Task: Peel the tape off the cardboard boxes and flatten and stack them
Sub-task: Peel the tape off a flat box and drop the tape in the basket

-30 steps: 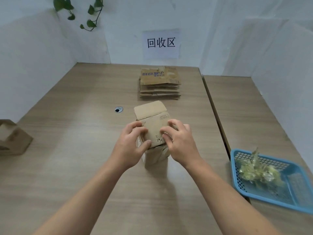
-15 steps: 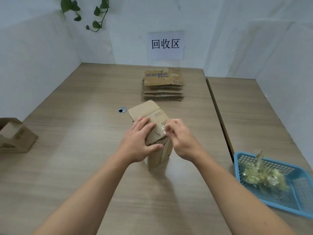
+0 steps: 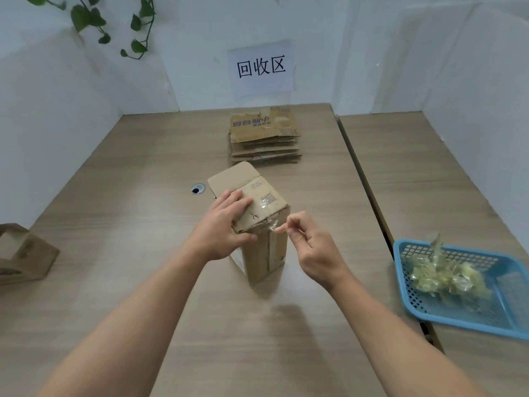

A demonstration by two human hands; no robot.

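Brown cardboard box [image 3: 259, 222] stood near the middle of the tabletop [image 3: 137, 224]. The left hand [image 3: 221, 233] gripped its top, with the fingers over the upper face and the thumb on the near side. The right hand [image 3: 312, 250] pinched an end of clear tape [image 3: 273, 227] at the box's upper near corner. A stack of flattened boxes [image 3: 264, 138] lay by the far edge. A blue basket [image 3: 458, 320] of crumpled tape sat at the right.

Head-worn view — forward and down, close over the table [image 3: 143, 282].

Flattened stack [image 3: 264, 136] behind box [image 3: 259, 222]; basket [image 3: 446, 312] right.
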